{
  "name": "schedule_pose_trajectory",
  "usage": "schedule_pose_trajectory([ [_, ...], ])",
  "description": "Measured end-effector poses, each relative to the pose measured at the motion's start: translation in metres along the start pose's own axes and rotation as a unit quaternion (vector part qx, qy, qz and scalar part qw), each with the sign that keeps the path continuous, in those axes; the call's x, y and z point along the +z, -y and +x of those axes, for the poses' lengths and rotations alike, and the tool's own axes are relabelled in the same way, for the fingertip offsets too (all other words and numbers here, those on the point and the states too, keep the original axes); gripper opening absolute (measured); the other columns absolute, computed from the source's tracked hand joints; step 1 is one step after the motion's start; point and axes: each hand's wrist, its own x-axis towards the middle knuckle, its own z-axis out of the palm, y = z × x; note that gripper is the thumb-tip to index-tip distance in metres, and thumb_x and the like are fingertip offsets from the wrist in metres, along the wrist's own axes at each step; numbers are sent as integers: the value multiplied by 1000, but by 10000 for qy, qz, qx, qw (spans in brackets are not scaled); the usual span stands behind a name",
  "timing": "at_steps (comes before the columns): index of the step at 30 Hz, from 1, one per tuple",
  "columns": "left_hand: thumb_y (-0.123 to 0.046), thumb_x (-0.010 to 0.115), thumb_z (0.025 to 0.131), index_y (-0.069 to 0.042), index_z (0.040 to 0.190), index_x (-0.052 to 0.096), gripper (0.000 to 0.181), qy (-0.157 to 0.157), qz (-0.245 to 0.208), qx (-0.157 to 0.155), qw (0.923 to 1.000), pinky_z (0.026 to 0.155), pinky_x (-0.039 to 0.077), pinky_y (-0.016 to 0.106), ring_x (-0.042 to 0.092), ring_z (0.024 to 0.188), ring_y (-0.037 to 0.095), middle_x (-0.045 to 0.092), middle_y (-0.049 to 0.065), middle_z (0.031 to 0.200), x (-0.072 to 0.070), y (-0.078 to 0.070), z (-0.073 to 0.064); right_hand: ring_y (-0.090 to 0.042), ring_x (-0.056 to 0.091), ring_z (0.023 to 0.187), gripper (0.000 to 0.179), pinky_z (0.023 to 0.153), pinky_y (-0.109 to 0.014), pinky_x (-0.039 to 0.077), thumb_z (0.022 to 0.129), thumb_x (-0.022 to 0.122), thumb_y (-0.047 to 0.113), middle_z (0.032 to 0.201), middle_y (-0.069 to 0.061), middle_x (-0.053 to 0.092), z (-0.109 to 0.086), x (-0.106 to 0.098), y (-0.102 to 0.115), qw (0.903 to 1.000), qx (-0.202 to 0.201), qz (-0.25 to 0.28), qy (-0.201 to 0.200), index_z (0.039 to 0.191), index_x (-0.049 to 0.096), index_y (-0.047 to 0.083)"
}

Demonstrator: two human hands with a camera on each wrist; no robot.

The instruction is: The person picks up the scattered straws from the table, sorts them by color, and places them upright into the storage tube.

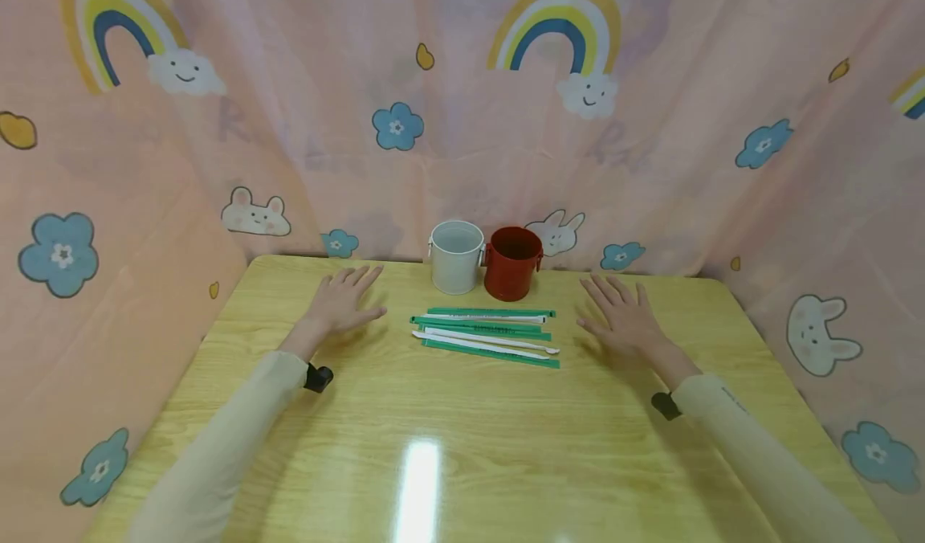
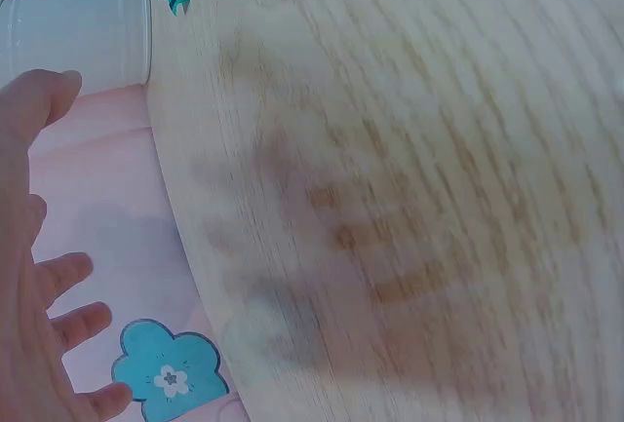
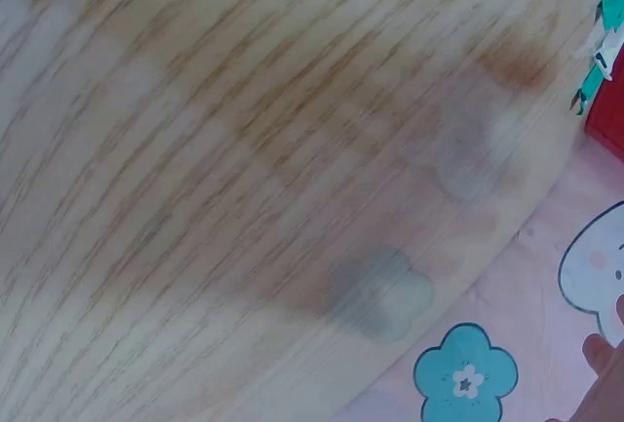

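Note:
My left hand (image 1: pixel 338 302) is at the left of the table, fingers spread and holding nothing. Opposite it, my right hand (image 1: pixel 623 316) has its fingers spread too and grips nothing. Between the hands lies a row of long slim green strips (image 1: pixel 499 353) and white sticks (image 1: pixel 473 336), side by side and partly overlapping. Printed lettering shows on some green strips. Behind them a white pail (image 1: pixel 454 274) stands upright beside a red pail (image 1: pixel 507 279). In the left wrist view the thumb appears in front of the white pail (image 2: pixel 83 32).
The wooden table (image 1: pixel 361 447) reflects a bright light near its front. A pink curtain (image 1: pixel 470 173) with rainbows, flowers and animals hangs close behind the pails and along both sides. Dark wrist-worn pieces (image 1: pixel 318 377) sit at both sleeve cuffs.

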Motion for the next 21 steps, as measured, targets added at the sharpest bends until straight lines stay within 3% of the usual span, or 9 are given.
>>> schedule_pose_trajectory([
  [10, -49, 54, 93, -16, 152, 29, 72, -207, -383, -168, 9989, 102, 35, 64, 40, 132, 42, 44, 19, 145, 0, -9, 11, -43, 31, 135, 63, 107, -65, 21, 94, 57, 29, 153, -19, 32, 8, -1, 3, 9989, -49, 21, -456, 149, 32, 9],
  [21, -42, 60, 91, -10, 146, 39, 67, -742, -984, -223, 9921, 103, 38, 60, 40, 134, 38, 45, 17, 145, -2, -25, 25, -46, 39, 126, 54, 101, -67, 28, 94, 59, 23, 140, -23, 46, 16, 5, 24, 9908, 339, 968, -887, 142, 40, 6],
])
